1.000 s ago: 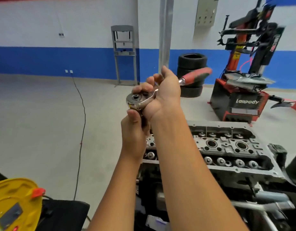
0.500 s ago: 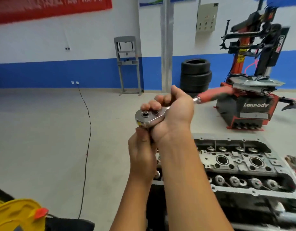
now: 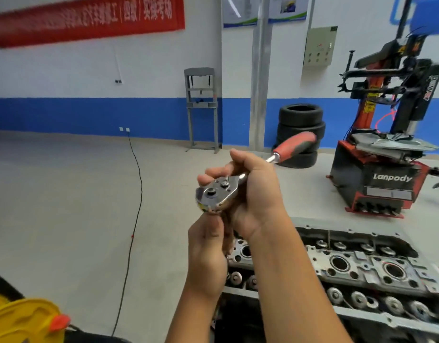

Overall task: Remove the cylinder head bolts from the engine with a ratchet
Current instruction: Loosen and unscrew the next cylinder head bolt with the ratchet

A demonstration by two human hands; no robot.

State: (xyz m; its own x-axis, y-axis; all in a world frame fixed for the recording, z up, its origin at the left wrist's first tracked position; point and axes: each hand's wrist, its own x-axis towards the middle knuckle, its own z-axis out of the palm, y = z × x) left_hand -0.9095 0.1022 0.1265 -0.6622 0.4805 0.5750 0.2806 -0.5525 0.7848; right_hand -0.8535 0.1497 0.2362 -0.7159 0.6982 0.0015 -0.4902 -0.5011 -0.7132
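Ratchet [image 3: 220, 191]: raised above near-left end of cylinder head [image 3: 361, 266], red handle pointing far-right | Right hand [image 3: 253, 194]: fingers curled round ratchet neck | Left hand [image 3: 208, 253]: beneath ratchet head, pinching something there, item hidden.

The right hand [image 3: 253, 194] grips the ratchet [image 3: 220, 193] by its metal neck, its red handle pointing toward stacked tyres [image 3: 300, 125]. The left hand [image 3: 208, 253] pinches something beneath the ratchet's head, above the engine [image 3: 361, 271].
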